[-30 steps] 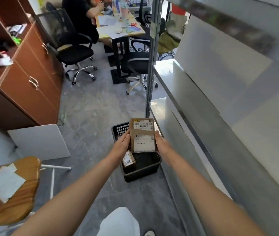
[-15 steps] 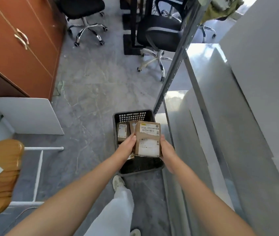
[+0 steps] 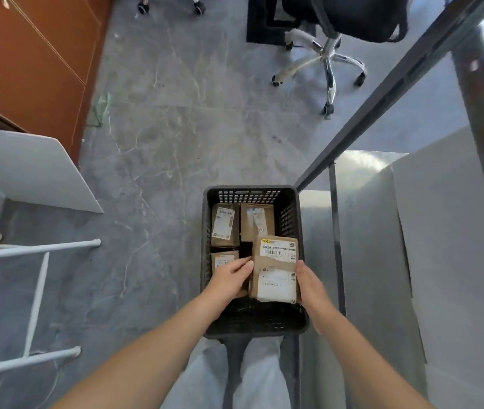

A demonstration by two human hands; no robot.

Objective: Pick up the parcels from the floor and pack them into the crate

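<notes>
The held parcel [image 3: 274,270] hangs label-up over the right side of the crate [image 3: 251,188], gripped by the left hand [image 3: 229,278] on its left long edge and the right hand [image 3: 311,286] on its right one. Bare bottom shows at the crate's near end (a far-left parcel [image 3: 223,224], a far-right parcel [image 3: 257,221] and a left-wall parcel [image 3: 223,259] take the rest), so I would lower it flat there, long edge along the right wall. Fingers are best slipped out only once it rests, lest it tip onto a neighbour.

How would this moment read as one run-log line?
phase: packing; held: brown cardboard parcel with white labels; left hand: holds; right hand: holds; place: over black plastic crate
</notes>
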